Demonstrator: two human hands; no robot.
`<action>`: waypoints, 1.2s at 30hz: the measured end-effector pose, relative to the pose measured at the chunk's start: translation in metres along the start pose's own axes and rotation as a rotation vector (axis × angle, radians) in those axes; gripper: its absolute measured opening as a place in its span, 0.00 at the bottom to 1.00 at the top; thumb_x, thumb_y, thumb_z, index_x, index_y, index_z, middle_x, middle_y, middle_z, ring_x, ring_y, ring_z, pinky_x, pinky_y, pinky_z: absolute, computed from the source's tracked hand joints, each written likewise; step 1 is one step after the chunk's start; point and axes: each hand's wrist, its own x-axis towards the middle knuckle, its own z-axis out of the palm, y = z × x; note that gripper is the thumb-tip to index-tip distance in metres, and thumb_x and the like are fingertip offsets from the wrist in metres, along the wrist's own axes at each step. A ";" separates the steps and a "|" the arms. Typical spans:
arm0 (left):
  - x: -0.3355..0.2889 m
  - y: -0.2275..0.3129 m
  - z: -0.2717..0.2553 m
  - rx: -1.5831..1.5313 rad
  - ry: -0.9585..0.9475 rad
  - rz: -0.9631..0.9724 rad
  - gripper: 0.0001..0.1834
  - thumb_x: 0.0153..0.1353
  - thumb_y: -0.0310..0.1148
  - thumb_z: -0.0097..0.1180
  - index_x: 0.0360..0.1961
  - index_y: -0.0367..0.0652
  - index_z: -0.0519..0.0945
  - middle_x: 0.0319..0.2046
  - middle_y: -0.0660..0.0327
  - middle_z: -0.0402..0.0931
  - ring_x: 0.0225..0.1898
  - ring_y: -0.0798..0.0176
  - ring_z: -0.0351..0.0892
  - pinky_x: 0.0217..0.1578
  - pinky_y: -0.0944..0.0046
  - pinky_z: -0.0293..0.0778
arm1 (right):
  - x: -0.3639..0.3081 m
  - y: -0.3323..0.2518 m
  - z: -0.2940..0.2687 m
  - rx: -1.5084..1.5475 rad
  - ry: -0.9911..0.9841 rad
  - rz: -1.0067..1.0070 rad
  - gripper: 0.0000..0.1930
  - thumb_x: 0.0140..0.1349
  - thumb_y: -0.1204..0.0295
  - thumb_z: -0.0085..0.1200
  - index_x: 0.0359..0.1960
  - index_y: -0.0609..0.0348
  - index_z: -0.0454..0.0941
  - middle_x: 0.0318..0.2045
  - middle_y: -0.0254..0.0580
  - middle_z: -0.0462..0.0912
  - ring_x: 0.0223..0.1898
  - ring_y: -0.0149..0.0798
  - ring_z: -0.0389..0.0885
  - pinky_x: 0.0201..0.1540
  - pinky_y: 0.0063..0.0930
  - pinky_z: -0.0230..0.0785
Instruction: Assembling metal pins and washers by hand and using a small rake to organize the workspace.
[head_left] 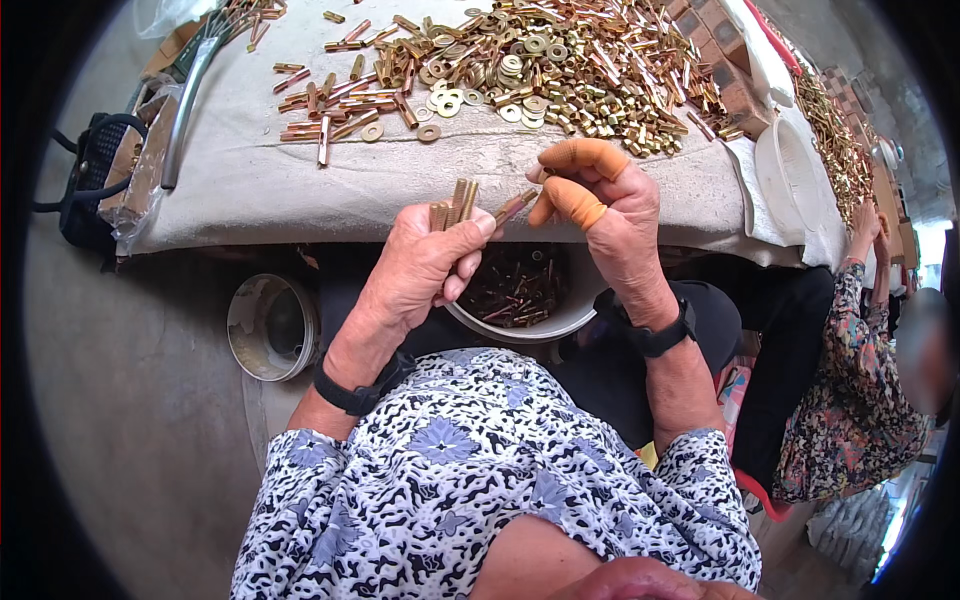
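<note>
Several brass-coloured metal sleeves (456, 205) stand upright in my left hand (425, 255), whose fingers are closed round them. One more sleeve (515, 207) points out to the right from between its thumb and fingers. Orange covers wrap the thumb and forefinger of my right hand (620, 215). Its fingertips are pinched on a small metal piece (546, 174), just above the tip of the sleeve; its exact kind is too small to tell. Beneath both hands, a white bucket (575, 322) between my knees holds many dark-looking metal parts (512, 285).
Ahead, the cloth-covered table (230, 205) bears a heap of sleeves (370, 95), flat washers (510, 65) and nuts (610, 110). An empty-looking bucket (250, 350) is on the floor left. A white plastic tub (785, 175) sits at the right edge. Another person's hands (868, 225) work far right.
</note>
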 end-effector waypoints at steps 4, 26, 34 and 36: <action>0.001 0.000 0.000 -0.008 0.008 0.004 0.14 0.62 0.38 0.56 0.34 0.35 0.76 0.13 0.69 0.65 0.09 0.80 0.59 0.08 0.80 0.54 | 0.001 0.001 0.002 -0.051 -0.033 -0.030 0.12 0.61 0.82 0.50 0.46 0.67 0.76 0.32 0.40 0.82 0.32 0.29 0.81 0.37 0.19 0.74; 0.002 -0.002 -0.007 0.021 -0.090 -0.118 0.14 0.60 0.39 0.57 0.32 0.35 0.77 0.12 0.71 0.66 0.08 0.80 0.59 0.07 0.79 0.50 | 0.001 -0.009 -0.009 -0.618 -0.196 -0.097 0.06 0.57 0.77 0.56 0.35 0.63 0.78 0.22 0.45 0.80 0.23 0.33 0.80 0.27 0.24 0.71; 0.004 -0.003 -0.010 -0.029 -0.038 -0.122 0.13 0.59 0.35 0.58 0.32 0.32 0.76 0.12 0.68 0.65 0.07 0.79 0.58 0.06 0.78 0.52 | 0.000 0.001 -0.007 -0.525 -0.216 -0.215 0.06 0.57 0.79 0.55 0.36 0.64 0.78 0.24 0.45 0.81 0.24 0.34 0.81 0.26 0.25 0.72; 0.004 -0.005 -0.008 -0.224 -0.102 -0.183 0.13 0.59 0.34 0.58 0.33 0.32 0.76 0.12 0.68 0.65 0.07 0.79 0.58 0.06 0.78 0.52 | -0.002 0.003 -0.004 -0.349 -0.121 -0.109 0.07 0.57 0.79 0.55 0.38 0.64 0.78 0.23 0.43 0.81 0.24 0.30 0.81 0.26 0.23 0.72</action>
